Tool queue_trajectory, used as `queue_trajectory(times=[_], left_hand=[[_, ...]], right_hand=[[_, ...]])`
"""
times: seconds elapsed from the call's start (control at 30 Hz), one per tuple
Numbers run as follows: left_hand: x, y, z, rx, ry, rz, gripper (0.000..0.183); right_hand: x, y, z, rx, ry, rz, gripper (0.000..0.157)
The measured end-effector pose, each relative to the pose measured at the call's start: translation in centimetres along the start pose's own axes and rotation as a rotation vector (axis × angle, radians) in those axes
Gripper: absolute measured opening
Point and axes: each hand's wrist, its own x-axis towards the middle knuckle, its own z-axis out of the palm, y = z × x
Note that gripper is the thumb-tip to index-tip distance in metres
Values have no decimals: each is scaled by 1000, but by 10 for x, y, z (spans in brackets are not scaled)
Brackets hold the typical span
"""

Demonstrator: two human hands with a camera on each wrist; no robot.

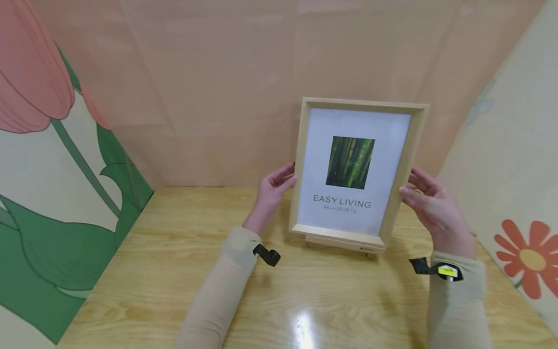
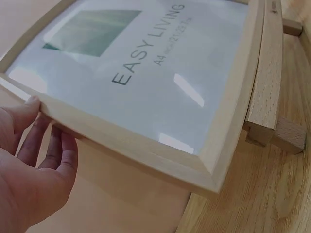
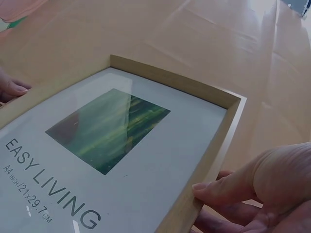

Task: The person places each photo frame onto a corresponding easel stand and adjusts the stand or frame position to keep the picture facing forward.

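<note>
While my L hand [image 1: 273, 190] pinches the pic frame [image 1: 348, 165] by one side edge, my R hand [image 1: 436, 206] grips the opp. edge, prob. to keep it steady & level. Frame's approx. upright, bottom edge apparently on the wooden stand [image 2: 266, 77], which prob. takes its wt. above the surface [image 1: 161, 252].

frame [image 1: 366, 105]: smooth wood | pane [image 2: 146, 87]: glossy | stand [image 2: 269, 73]: grained wood | tabletop [image 1: 331, 300]: glossy wood-grain | sleeves [image 1: 457, 310]: matt cloth

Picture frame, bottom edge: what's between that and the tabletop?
Between the picture frame and the tabletop lies a wooden stand, its ledge along the bottom edge. The left wrist view shows it most plainly.
</note>
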Motion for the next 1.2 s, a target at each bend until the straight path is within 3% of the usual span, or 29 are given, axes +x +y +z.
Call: queue_trajectory(times=[0.27, 0.73, 1.03, 1.2], left_hand=[[0, -6, 1, 14, -19, -9, 35], [1, -9, -1, 7, -47, -23, 36], [0, -9, -3, -9, -48, -61, 37], [-3, -9, -8, 11, -81, -76, 36]], right_hand=[[1, 3, -5, -21, 8, -19, 54], [6, 4, -12, -21, 79, 102, 54], [6, 4, -9, 25, 88, 99, 51], [5, 7, -9, -18, 88, 85, 47]])
